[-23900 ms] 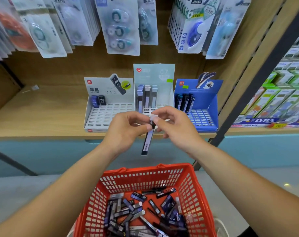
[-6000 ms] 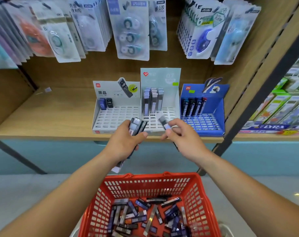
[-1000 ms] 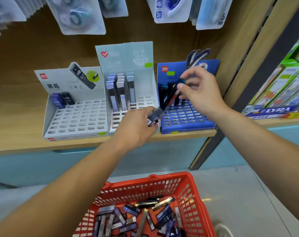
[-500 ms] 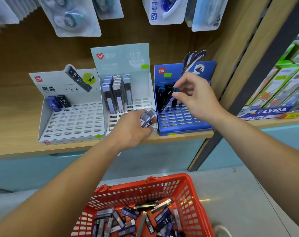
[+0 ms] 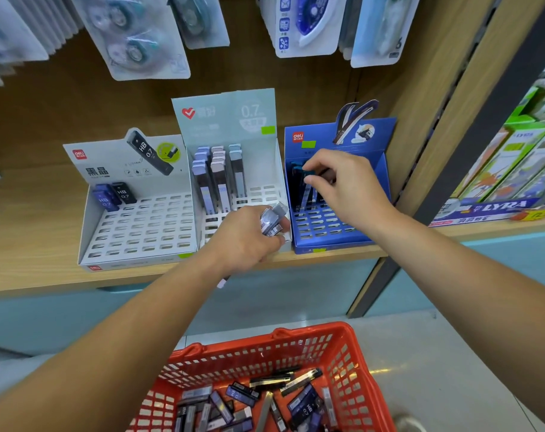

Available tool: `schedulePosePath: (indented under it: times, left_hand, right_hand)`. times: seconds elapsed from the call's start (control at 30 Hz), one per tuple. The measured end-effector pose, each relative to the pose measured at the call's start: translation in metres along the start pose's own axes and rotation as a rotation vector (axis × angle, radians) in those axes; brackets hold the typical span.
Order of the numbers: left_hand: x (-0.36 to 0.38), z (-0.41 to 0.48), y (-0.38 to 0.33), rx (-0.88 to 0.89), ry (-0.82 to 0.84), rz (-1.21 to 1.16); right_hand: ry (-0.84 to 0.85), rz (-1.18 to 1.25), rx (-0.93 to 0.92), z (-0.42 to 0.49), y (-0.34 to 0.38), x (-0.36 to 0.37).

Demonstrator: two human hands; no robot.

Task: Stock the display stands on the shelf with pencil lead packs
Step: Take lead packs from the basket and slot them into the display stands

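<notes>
Three slotted display stands sit on the wooden shelf: a white stand [image 5: 140, 232] on the left with two short packs, a pale grey stand [image 5: 258, 169] in the middle with several tall packs, and a blue stand [image 5: 327, 232] on the right. My right hand [image 5: 342, 185] pinches a dark teal-capped lead pack [image 5: 307, 187] standing upright in the back row of the blue stand. My left hand [image 5: 246, 238] grips a small bundle of lead packs [image 5: 272, 219] in front of the middle stand. A red basket [image 5: 352, 369] below holds several loose packs.
Blister packs of correction tape [image 5: 134, 42] hang above the stands. A dark upright post [image 5: 470, 145] and a wooden side panel bound the shelf on the right, with boxed goods [image 5: 508, 169] beyond. Pale floor lies under the basket.
My right hand has lowered the teal-capped pack from a tilt into an upright place in the blue stand's back row. My left hand stays put with its bundle.
</notes>
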State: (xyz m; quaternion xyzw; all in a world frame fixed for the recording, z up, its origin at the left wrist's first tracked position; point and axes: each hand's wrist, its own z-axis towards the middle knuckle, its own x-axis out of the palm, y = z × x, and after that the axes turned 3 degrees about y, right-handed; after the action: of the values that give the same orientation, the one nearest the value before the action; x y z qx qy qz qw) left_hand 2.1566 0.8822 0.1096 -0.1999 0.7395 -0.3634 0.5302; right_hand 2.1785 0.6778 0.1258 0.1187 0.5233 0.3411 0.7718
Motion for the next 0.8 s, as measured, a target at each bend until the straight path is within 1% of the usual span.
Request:
schedulePosePath:
  times: [0.17,0.23,0.4,0.6,0.73,0.8]
  left_hand:
    - [-0.002,-0.003,-0.005,0.004,-0.021,-0.081]
    - [-0.004,-0.004,-0.005,-0.004,-0.033,-0.093]
    - [-0.008,-0.002,-0.005,-0.038,0.007,-0.085]
    - [-0.008,0.002,-0.001,-0.049,0.030,-0.099]
    - [-0.009,0.001,-0.002,-0.026,0.000,-0.105]
    - [-0.012,-0.007,-0.008,-0.021,-0.035,-0.167]
  right_hand:
    - [-0.008,-0.150,-0.065,-0.002,0.002,0.001]
    - [0.010,-0.137,-0.064,-0.001,0.005,-0.001]
    - [0.058,-0.081,-0.040,0.007,0.011,-0.001]
    - [0.007,-0.047,0.007,0.002,0.003,0.009]
    - [0.009,-0.011,0.080,0.003,0.002,0.010]
    - [0.047,-0.056,0.090,0.002,0.007,0.006]
